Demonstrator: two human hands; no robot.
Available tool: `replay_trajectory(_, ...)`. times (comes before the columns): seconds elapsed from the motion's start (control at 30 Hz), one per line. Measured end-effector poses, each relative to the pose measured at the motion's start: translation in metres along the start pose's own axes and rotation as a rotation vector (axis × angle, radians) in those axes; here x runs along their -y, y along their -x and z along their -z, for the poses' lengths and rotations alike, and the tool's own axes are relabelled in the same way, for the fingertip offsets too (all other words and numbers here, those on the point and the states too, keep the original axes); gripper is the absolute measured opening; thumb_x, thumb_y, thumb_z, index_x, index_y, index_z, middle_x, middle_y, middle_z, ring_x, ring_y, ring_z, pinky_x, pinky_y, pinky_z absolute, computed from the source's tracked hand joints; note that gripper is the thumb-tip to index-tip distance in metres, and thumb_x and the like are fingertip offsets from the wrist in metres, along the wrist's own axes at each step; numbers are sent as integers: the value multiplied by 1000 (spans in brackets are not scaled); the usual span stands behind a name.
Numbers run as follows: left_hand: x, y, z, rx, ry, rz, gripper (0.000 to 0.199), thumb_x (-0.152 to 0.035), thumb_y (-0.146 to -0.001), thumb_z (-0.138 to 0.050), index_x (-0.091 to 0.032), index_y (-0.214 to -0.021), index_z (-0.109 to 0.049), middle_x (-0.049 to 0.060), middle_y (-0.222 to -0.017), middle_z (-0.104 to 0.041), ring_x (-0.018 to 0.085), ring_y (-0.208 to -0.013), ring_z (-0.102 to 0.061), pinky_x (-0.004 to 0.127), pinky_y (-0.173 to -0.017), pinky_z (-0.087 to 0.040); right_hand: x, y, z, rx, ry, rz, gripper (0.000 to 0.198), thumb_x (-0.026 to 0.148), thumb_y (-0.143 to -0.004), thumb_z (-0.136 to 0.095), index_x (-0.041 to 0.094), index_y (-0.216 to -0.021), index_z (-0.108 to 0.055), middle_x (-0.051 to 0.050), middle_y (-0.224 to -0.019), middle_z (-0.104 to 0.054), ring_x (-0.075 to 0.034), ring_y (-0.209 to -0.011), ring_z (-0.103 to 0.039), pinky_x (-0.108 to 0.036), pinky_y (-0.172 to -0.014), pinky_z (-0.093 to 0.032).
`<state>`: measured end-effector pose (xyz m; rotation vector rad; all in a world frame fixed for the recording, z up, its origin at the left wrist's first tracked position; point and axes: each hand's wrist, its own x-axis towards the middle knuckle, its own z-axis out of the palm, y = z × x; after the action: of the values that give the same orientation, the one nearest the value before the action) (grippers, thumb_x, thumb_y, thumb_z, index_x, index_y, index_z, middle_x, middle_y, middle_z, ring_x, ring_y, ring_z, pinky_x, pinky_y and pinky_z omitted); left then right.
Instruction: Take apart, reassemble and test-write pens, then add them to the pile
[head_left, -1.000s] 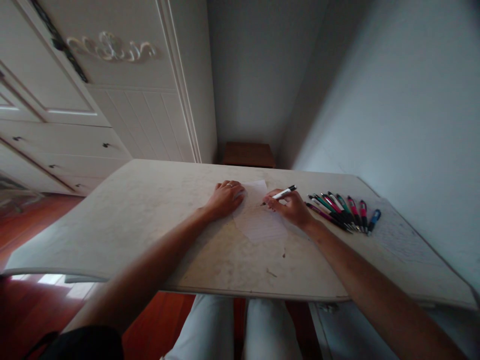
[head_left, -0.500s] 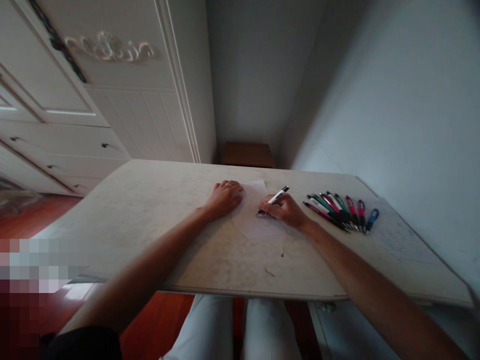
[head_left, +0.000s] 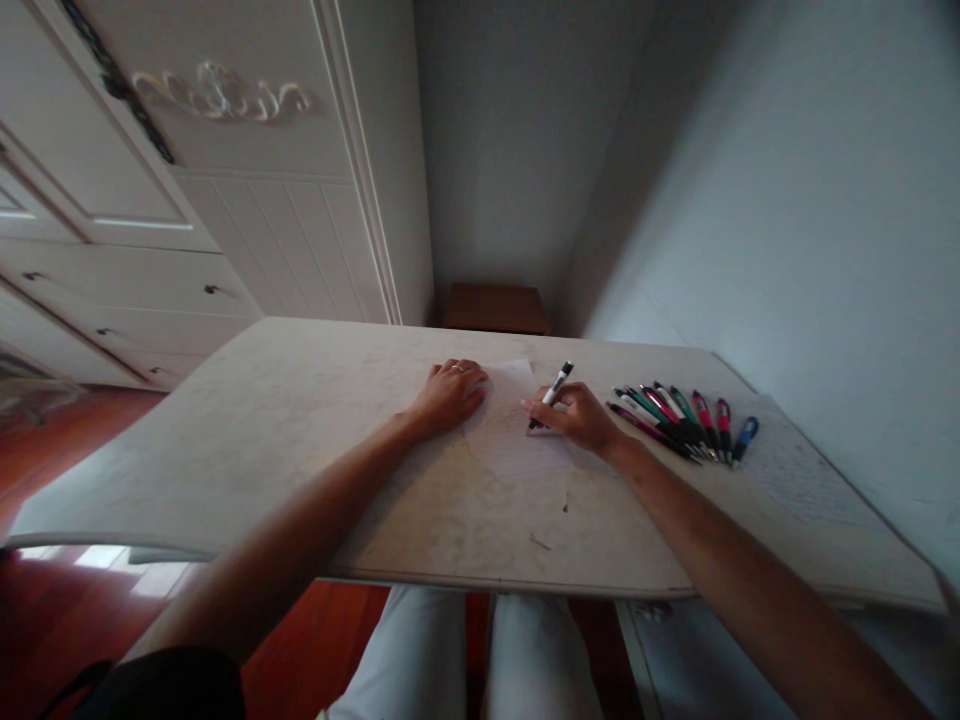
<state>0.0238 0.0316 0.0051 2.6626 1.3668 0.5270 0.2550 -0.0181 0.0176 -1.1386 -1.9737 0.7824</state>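
Under my hands lies a lined sheet of paper [head_left: 525, 460] with faint writing on its upper part. My left hand [head_left: 451, 393] rests flat on the sheet's left edge, fingers stretched out and a ring on one of them. A white and black pen [head_left: 556, 386] is pinched in my right hand [head_left: 577, 415], its tip down at the paper and its black end pointing up. Right of that hand, several pens [head_left: 675, 415] in pink, green, white and black lie fanned side by side. A blue pen [head_left: 745, 438] ends the row.
The pale table [head_left: 262, 450] carries a written sheet [head_left: 810, 470] at its right side, by the wall. Small brown specks [head_left: 540, 543] dot the front. A white cabinet [head_left: 300, 230] stands behind on the left, and a brown wooden piece [head_left: 496, 308] beyond the far edge.
My right hand has shifted slightly right along the paper, and the pen now stands more upright. My left hand stays in place.
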Motion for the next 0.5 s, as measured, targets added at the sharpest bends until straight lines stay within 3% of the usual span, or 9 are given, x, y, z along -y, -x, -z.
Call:
replay_trajectory(0.4, -1, 0, 1, 13, -2, -2, 34, -32, -92, -43, -22, -118, -62, 9, -131, -58, 27, -119, -49, 46, -99, -38, -11, -5, 14, -176, 293, 90, 46, 48, -86, -55, 17, -53, -58, -2, -52, -58, -14, -51, -54, -27, -55, -39)
replay_trajectory(0.5, -1, 1, 1, 22, 16, 6, 34, -32, -90, -46, -23, -119, -62, 9, -131, -58, 27, -119, -49, 46, -99, -37, -13, -7, 14, -243, 281, 100, 41, 48, -88, -53, 17, -65, -65, -4, -61, -64, -14, -55, -57, -27, -57, -41)
